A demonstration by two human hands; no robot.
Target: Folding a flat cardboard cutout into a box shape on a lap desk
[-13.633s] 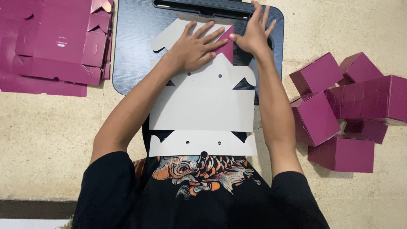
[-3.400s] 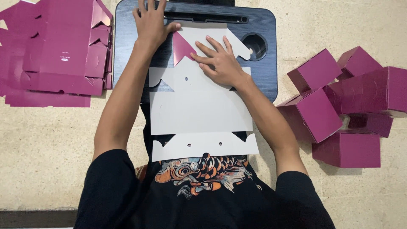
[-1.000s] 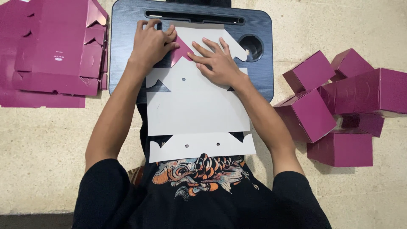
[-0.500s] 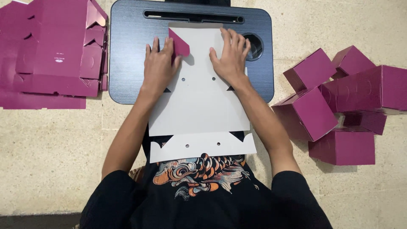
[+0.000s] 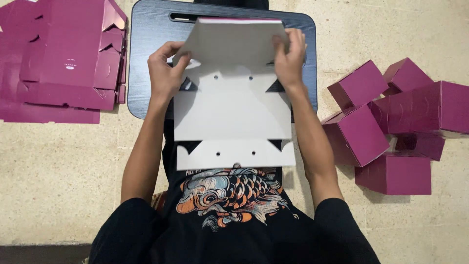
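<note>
A dark lap tray [image 5: 146,58] on the pale floor carries a white die-cut cardboard sheet [image 5: 232,112] (magenta on its hidden face). Flat magenta blanks [image 5: 63,58] lie left, folded magenta boxes [image 5: 391,127] right. The left hand [image 5: 166,73] and right hand [image 5: 289,58] pinch the sheet's raised far flap.

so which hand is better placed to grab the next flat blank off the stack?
Probably the left hand: the stack of flat magenta blanks lies on its side; the right hand is nearer the folded boxes.

Your left hand [image 5: 166,73] and right hand [image 5: 289,58] grip the white cardboard sheet [image 5: 232,110] by its raised far flap, over the dark table [image 5: 146,54].
</note>
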